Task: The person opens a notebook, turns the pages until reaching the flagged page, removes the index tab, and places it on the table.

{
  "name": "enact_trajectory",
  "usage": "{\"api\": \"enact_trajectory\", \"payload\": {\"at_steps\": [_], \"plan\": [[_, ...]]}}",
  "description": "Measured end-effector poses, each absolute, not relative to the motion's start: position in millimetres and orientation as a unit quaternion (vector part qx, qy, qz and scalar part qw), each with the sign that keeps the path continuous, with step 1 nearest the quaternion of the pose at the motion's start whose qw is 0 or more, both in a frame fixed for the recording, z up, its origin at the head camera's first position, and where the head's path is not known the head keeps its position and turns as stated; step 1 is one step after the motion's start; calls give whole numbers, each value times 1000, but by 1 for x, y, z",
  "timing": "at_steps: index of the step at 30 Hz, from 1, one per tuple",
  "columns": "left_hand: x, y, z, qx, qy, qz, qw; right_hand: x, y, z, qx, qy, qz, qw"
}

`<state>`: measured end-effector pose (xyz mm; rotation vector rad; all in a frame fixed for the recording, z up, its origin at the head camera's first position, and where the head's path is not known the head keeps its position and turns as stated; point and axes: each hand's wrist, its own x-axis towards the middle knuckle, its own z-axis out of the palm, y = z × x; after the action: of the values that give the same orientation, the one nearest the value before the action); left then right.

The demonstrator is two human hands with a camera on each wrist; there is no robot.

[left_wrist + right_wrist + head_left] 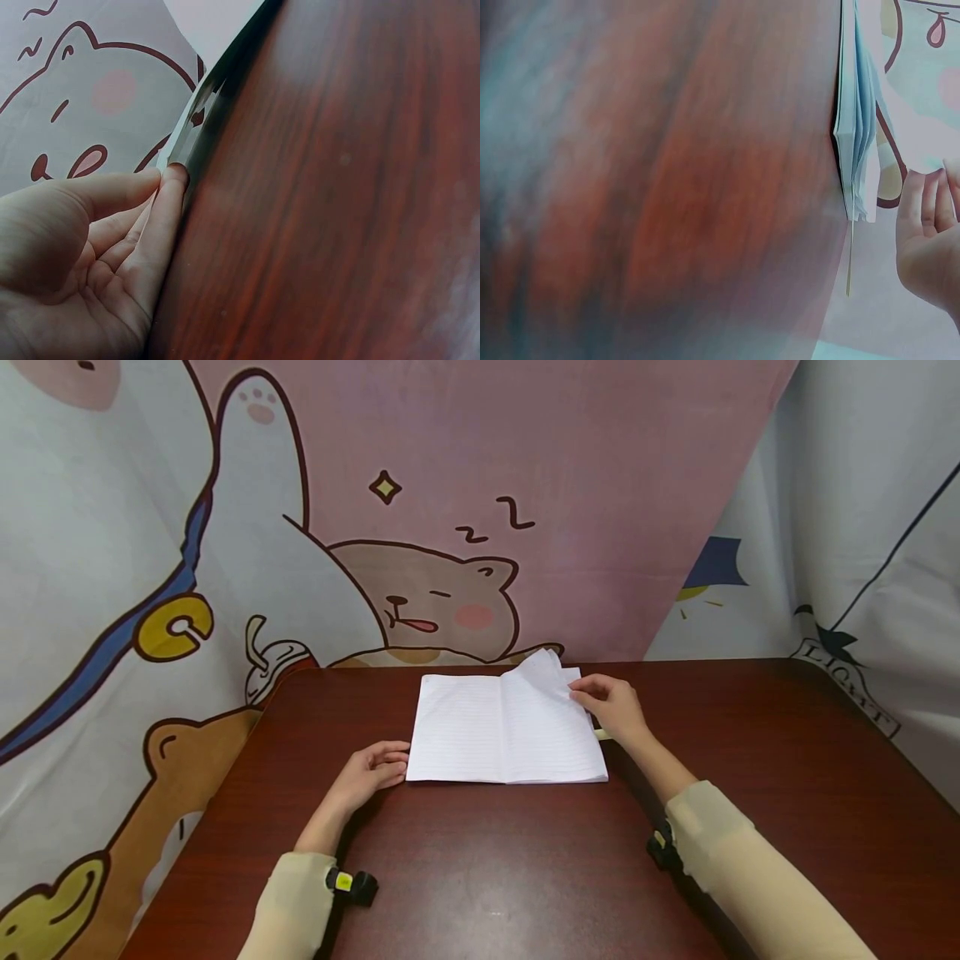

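Observation:
An open notebook (461,727) with lined white pages lies on the brown table. My left hand (372,770) is at its left edge; in the left wrist view the thumb and a finger of that hand (112,232) pinch the notebook's edge. My right hand (615,706) pinches a right-hand page (543,681) near its upper outer corner. That page is raised and bent, its top standing above the other sheets. In the right wrist view, the right hand (934,225) holds the lifted page away from the stack of pages (859,127).
A thin pale-yellow strip (603,735) sticks out from the notebook's right side. The brown table (480,877) reaches back to a cloth (600,485) printed with cartoon animals. Each wrist carries a small black camera, such as the left one (360,887).

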<state>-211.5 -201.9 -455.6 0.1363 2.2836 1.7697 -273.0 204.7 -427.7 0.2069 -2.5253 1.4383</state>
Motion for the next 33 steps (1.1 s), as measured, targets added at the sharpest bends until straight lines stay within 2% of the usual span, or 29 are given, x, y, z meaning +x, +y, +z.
{"api": "enact_trajectory", "payload": {"at_steps": [20, 29, 33], "plan": [[-211, -201, -456, 48, 781, 610, 124, -271, 200, -424, 51, -875, 457, 152], [-211, -201, -456, 46, 782, 609, 125, -272, 198, -424, 61, -889, 407, 200], [-211, -201, -456, 46, 783, 608, 125, -271, 198, -424, 60, -889, 412, 189]]}}
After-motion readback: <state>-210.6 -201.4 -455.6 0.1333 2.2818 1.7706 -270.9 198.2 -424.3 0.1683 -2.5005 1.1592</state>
